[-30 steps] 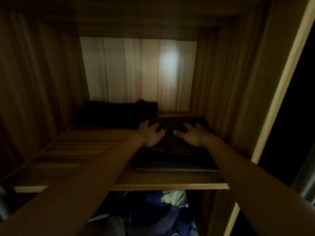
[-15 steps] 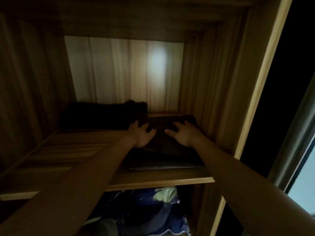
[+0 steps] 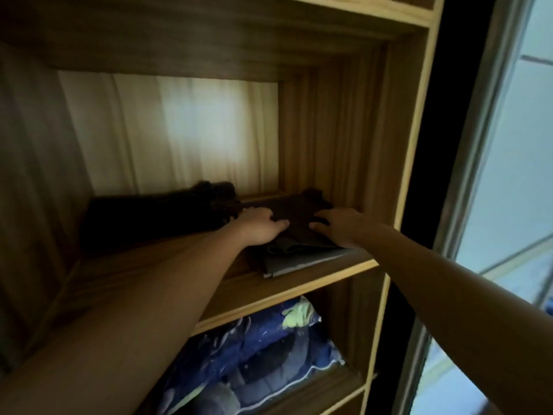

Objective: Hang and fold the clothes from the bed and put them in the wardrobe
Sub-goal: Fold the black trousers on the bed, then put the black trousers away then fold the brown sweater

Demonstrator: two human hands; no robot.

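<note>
Folded dark garment (image 3: pixel 302 256) is laid on wardrobe shelf (image 3: pixel 299 284); left hand (image 3: pixel 259 226) and right hand (image 3: pixel 344 227) are rested flat on it, fingers spread, nothing gripped. Stowing judged nearly complete; remaining clothes cannot be told.

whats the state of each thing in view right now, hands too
left hand, fingers laid on the folded dark clothes
right hand, fingers spread, touching the same pile
folded dark clothes, stacked flat on the shelf
shelf, carrying the pile on its right side
black bundle, lying at the shelf's back left
blue bedding, bunched in the compartment below
</note>
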